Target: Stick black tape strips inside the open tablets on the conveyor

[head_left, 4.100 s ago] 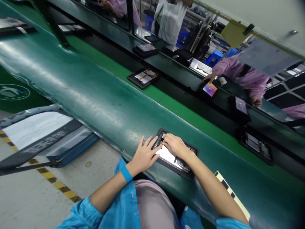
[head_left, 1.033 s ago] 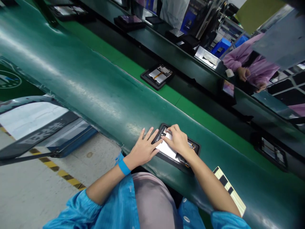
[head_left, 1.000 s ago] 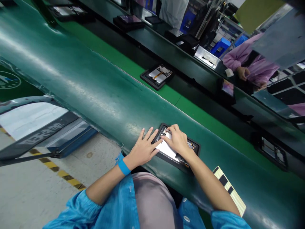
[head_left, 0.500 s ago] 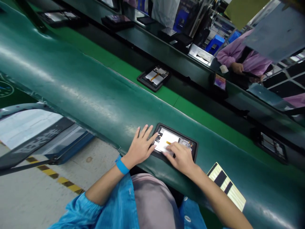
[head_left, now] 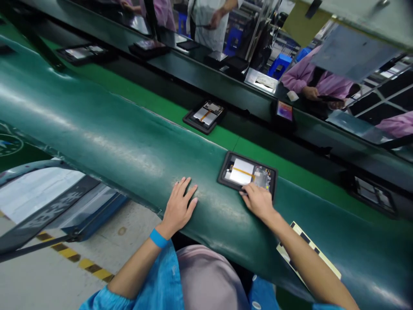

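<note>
An opened tablet [head_left: 242,171] lies in a black tray [head_left: 223,171] on the far side of the green work surface [head_left: 129,146]. Its white battery, an orange ribbon strip across it and a circuit board on the right are exposed. My right hand [head_left: 260,201] is at the tray's near edge, fingers bent and pressed together on that edge; the fingertips are partly hidden. Flat on the green surface, left of the tray and apart from it, my left hand [head_left: 177,209] rests with its fingers spread and holds nothing.
Another opened tablet [head_left: 206,117] sits in its tray on the green belt [head_left: 226,138] beyond. A pale yellow sheet with black strips [head_left: 329,263] lies under my right forearm. Across the line, a co-worker in pink sleeves [head_left: 298,82] holds a dark flat object.
The opened tablet in its tray has slid away from me and rightward, toward the belt, with my right hand at its edge. My left hand has come off it and moved left and nearer.
</note>
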`<state>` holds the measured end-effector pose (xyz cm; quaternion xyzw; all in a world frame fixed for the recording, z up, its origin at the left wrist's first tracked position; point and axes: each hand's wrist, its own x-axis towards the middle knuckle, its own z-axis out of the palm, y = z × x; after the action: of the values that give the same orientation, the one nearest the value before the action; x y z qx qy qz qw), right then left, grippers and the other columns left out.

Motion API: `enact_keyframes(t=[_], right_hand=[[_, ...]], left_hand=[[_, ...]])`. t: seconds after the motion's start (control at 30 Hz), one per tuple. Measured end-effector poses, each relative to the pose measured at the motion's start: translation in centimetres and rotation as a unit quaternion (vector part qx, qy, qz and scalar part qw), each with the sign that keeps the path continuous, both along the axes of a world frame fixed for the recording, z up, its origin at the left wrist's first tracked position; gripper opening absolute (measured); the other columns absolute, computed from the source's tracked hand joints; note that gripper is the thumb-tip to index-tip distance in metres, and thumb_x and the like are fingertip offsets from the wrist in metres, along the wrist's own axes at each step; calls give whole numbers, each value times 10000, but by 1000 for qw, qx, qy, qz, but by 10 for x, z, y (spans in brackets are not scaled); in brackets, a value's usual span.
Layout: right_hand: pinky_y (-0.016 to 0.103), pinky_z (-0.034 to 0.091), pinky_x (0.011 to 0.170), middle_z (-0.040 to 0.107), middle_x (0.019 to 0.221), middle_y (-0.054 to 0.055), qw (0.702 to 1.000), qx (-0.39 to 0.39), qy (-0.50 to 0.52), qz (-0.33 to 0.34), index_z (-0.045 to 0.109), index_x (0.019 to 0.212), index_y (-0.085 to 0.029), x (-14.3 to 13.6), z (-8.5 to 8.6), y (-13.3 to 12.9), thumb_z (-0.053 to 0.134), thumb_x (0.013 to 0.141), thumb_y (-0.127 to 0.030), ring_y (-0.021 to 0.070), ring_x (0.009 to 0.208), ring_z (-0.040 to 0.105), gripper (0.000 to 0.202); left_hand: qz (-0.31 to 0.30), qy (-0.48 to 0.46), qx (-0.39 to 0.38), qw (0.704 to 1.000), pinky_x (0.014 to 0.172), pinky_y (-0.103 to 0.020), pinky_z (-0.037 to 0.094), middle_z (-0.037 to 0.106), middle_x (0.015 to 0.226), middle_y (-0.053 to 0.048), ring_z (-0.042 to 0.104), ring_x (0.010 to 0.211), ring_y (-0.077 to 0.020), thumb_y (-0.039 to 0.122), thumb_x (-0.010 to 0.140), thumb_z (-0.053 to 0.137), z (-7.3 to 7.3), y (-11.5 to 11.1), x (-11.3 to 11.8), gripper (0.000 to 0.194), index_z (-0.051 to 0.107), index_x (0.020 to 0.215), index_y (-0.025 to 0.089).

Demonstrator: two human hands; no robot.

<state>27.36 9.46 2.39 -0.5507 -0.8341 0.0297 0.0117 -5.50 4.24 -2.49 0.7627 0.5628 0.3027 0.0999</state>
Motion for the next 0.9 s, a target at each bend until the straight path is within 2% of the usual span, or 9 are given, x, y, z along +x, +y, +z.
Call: enact_keyframes(t=[0.13, 0.2, 0.27, 0.33, 0.43, 0.57, 0.67, 0.8, 0.9], right_hand=[[298, 366, 587, 646, 1173, 125, 974, 104, -2, -200, 651, 1213, -171, 19, 16, 60, 468, 1024, -345, 210, 787, 640, 315], [292, 368, 564, 617, 1244, 131, 961, 136, 18, -238, 617, 1293, -172, 15, 21, 71, 458, 1028, -346, 212, 815, 650, 354], [283, 397, 572, 612, 1257, 117, 970, 124, 42, -205, 625, 1282, -188, 5, 22, 66, 480, 1024, -347, 206, 831, 656, 336], [275, 443, 610, 624, 1226, 98, 985, 85, 66, -138, 656, 1213, -199, -7, 16, 49, 500, 1021, -344, 191, 830, 661, 287], [269, 491, 684, 641, 1160, 79, 994, 23, 98, -44, 670, 1160, -210, -23, 3, 12, 526, 1016, -321, 173, 831, 669, 232], [278, 511, 740, 649, 1148, 77, 992, -10, 124, 34, 655, 1161, -220, -35, -12, -41, 552, 991, -261, 168, 819, 672, 203], [279, 509, 753, 655, 1142, 66, 988, -32, 143, 42, 647, 1151, -235, -41, -20, -73, 565, 981, -246, 165, 810, 667, 189], [302, 500, 795, 671, 1120, 63, 988, -42, 143, 43, 629, 1183, -236, -49, -30, -92, 574, 977, -245, 188, 868, 668, 213], [304, 496, 805, 673, 1141, 69, 990, -49, 128, 44, 621, 1208, -232, -52, -33, -92, 561, 985, -264, 188, 891, 662, 233]], left_hand=[[0, -4, 18, 1000, 1214, -599, 338, 439, 1581, -131, 346, 1508, -317, 298, 1020, 431, -4, 1, -2, 423, 545, 1423, 236], [3, -3, 21, 1000, 1211, -591, 348, 468, 1557, -146, 368, 1497, -317, 296, 1020, 438, -5, 0, -3, 406, 566, 1397, 215], [5, 0, 17, 1000, 1206, -587, 357, 497, 1531, -154, 393, 1482, -320, 307, 1020, 445, -4, 0, -5, 396, 583, 1376, 201], [-3, 3, 4, 1000, 1197, -586, 370, 523, 1511, -145, 429, 1458, -317, 333, 1021, 445, 1, 4, -7, 397, 592, 1368, 210], [-29, 12, -15, 999, 1178, -576, 397, 552, 1488, -119, 484, 1414, -313, 405, 1014, 447, 19, 23, -10, 399, 629, 1327, 239], [-58, 48, -58, 995, 1151, -500, 441, 585, 1450, -109, 528, 1363, -297, 484, 982, 463, 53, 80, -3, 437, 679, 1262, 227], [-39, 109, -117, 986, 1138, -422, 452, 585, 1452, -95, 539, 1346, -273, 498, 958, 485, 74, 137, 14, 467, 669, 1282, 215], [-24, 150, -123, 981, 1086, -397, 473, 628, 1380, -100, 581, 1270, -275, 472, 954, 483, 85, 208, 44, 472, 642, 1303, 196], [10, 190, -115, 975, 1066, -469, 458, 582, 1385, -201, 531, 1292, -358, 435, 939, 493, 85, 246, 64, 525, 599, 1333, 105]])
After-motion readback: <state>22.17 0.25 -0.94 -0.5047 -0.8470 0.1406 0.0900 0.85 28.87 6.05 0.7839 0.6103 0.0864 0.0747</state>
